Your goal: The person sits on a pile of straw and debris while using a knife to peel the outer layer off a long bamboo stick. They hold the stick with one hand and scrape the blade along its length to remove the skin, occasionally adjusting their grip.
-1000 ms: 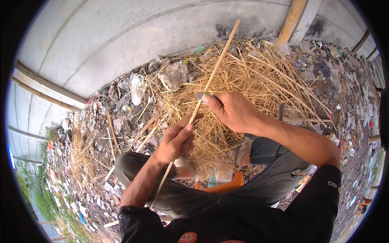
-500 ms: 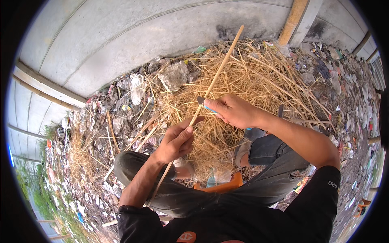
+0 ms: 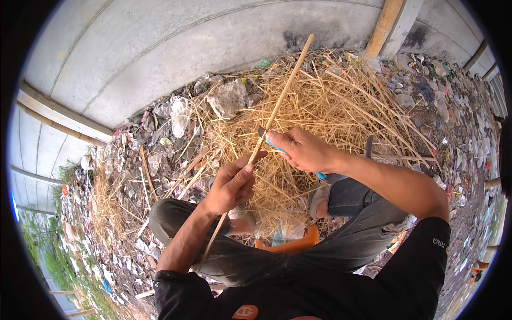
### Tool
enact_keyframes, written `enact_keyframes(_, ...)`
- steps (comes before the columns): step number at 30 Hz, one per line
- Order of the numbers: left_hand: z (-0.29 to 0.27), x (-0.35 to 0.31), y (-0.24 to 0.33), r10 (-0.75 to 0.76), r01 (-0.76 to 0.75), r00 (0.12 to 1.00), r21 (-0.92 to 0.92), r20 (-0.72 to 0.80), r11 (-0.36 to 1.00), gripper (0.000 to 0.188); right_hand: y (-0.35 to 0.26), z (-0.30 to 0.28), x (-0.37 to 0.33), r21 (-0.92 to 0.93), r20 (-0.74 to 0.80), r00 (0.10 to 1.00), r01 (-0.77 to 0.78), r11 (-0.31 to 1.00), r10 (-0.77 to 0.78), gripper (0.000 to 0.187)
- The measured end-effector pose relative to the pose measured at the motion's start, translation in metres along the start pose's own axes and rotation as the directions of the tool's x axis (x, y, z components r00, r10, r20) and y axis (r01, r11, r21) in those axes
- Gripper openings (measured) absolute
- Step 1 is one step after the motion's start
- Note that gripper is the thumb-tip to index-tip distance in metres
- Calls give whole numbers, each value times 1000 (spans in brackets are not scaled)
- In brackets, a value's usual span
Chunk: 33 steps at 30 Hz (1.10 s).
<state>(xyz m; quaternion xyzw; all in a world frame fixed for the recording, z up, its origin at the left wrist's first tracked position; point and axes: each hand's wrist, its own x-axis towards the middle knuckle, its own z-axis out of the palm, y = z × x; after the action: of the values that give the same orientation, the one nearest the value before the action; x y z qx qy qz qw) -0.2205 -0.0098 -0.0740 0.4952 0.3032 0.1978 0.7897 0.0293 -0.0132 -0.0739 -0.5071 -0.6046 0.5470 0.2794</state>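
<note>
A long, thin bamboo stick (image 3: 288, 85) slants from beside my left forearm up toward the grey wall. My left hand (image 3: 233, 184) is closed round its middle, thumb on top. A little farther up the stick, my right hand (image 3: 304, 151) is shut on a knife with a blue handle (image 3: 276, 146). The knife's short dark blade (image 3: 262, 132) lies across the stick, touching it, and my right thumb rests close behind the blade. Most of the handle is hidden in the fist. Pale shavings (image 3: 288, 202) lie heaped below both hands.
An orange stool edge (image 3: 290, 246) shows between my legs. Behind the heap sits a grey rock (image 3: 228, 98) near the concrete wall (image 3: 186, 58). Several split bamboo strips (image 3: 373, 112) lie at the right of the heap. Litter (image 3: 458, 138) covers the ground around; a dark upright blade (image 3: 369, 146) stands beyond my right forearm.
The stick's far end has swung slightly left. My right hand and the knife have shifted a little left with it, and my left hand stays nearly in place.
</note>
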Motion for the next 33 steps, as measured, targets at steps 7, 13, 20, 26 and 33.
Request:
enact_keyframes(7,0,4,3,28,-27,1000,35,-12,999,49,-21,12,-8,-313,-176,967,124,942,-186,59)
enact_keyframes(13,2,-1,2,19,-19,1000,22,16,1000,49,-7,10,-7,-38,-38,999,20,999,-22,61)
enact_keyframes(20,-2,1,1,16,-16,999,16,30,1000,49,-11,-1,-5,-99,35,999,-17,995,21,61)
enact_keyframes(26,0,1,1,-6,6,1000,38,-5,999,48,-2,20,-9,-122,-75,995,57,991,-66,61)
enact_keyframes(33,-2,-2,-2,-35,35,999,-23,11,999,50,-8,5,-12,321,276,932,-320,891,235,64)
